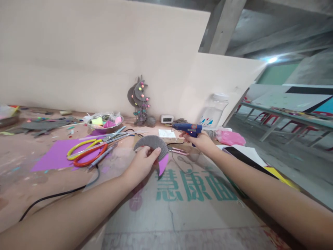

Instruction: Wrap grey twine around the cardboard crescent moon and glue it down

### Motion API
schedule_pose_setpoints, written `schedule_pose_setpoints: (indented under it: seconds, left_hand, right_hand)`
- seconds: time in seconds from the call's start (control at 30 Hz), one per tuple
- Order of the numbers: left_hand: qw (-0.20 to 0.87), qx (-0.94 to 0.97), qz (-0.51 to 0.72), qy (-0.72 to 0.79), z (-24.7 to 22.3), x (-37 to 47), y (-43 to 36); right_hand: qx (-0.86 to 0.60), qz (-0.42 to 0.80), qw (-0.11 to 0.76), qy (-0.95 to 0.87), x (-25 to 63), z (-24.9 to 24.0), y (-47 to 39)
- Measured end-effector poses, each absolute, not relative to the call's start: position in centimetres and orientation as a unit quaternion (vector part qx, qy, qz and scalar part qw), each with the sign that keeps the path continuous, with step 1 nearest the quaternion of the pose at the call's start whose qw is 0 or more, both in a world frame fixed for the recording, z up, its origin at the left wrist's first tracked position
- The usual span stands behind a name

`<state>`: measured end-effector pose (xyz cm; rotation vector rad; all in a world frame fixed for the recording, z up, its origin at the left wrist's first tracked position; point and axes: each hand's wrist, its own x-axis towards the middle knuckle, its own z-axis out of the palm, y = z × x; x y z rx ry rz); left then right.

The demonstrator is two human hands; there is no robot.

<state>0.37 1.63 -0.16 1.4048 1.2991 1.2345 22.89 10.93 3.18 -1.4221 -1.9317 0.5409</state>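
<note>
Near the middle, my left hand [143, 163] pinches a crescent [152, 143] wrapped in grey yarn, thumb on top; its lower tip shows bare purple. My right hand [199, 140] is closed around a blue glue gun [191, 129] with a small lit red light, its nozzle pointing left, beyond and to the right of the crescent. Small pink-handled scissors [178, 151] lie between the hands. Beneath them is a board [166, 215] printed with green characters. Against the wall rests a grey yarn moon ornament [140, 95] with coloured balls.
Red-and-yellow-handled scissors [88, 152] lie on purple sheets [56, 156] at left, near a black cable. Behind are a bowl [105, 128], a small clock [167, 119] and a clear jar [214, 109]. A pink bag [231, 137] lies at right.
</note>
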Motion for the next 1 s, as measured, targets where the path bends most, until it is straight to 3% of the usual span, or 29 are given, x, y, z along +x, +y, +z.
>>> schedule_pose_setpoints:
  seconds: [0.33, 0.63, 0.8, 1.0]
  left_hand:
    - [0.415, 0.557, 0.505, 0.512, 0.0, 0.5, 1.4]
    - [0.405, 0.57, 0.492, 0.519, -0.4, 0.4, 1.8]
    - [0.393, 0.58, 0.491, 0.517, -0.7, 0.3, 1.9]
    - [0.375, 0.591, 0.481, 0.528, -0.5, 0.3, 1.8]
  right_hand:
    - [-0.547, 0.289, 0.367, -0.695, 22.8, 3.4, 2.6]
    - [-0.33, 0.591, 0.337, -0.655, 21.3, 2.2, 2.6]
    - [-0.289, 0.607, 0.336, -0.659, 21.1, 2.0, 2.0]
    - [-0.357, 0.555, 0.338, -0.671, 21.3, 2.6, 1.4]
